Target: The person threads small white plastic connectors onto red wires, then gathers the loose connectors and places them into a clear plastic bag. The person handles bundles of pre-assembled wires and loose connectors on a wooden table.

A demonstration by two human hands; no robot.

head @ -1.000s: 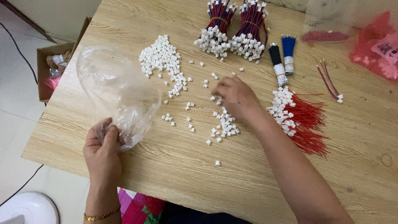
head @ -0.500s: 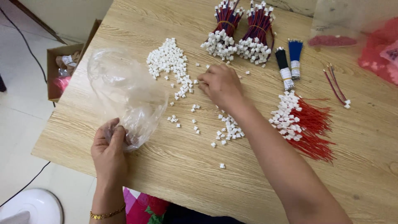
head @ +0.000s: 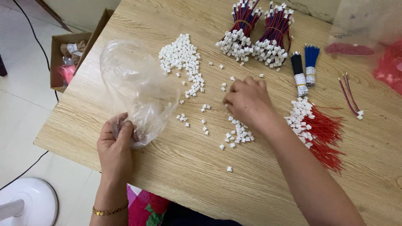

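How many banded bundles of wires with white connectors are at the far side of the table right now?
2: left bundle and right bundle, side by side beyond the right hand. More may lie outside the frame.

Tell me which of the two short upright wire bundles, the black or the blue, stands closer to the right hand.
The black bundle: it stands left of the blue bundle, on the side toward the right hand, its labelled end lower on the table.
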